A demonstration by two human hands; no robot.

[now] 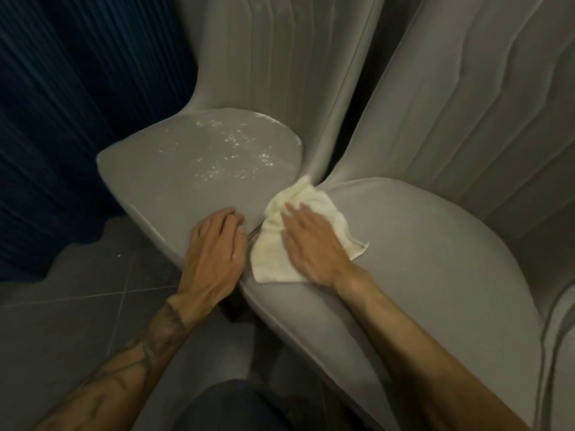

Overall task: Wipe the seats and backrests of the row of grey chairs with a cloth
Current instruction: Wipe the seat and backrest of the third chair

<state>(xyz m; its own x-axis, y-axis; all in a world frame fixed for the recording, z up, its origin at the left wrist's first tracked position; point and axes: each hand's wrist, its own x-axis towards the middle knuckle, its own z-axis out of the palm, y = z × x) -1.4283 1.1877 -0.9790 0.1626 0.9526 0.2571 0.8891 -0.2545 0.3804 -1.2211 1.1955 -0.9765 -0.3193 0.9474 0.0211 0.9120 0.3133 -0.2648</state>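
Flat-fingered right hand [314, 247] presses the cream cloth [273, 262] on one seat [420, 244]; left of it, relaxed left hand [214, 253] rests on the speckled seat [193, 169], seemingly unwiped.

cloth [270, 259]: middle hidden under right grip [314, 244] | left backrest [280, 57], right backrest [466, 88]: tops cut by upper edge | third chair [560, 353]: mostly cut by right edge
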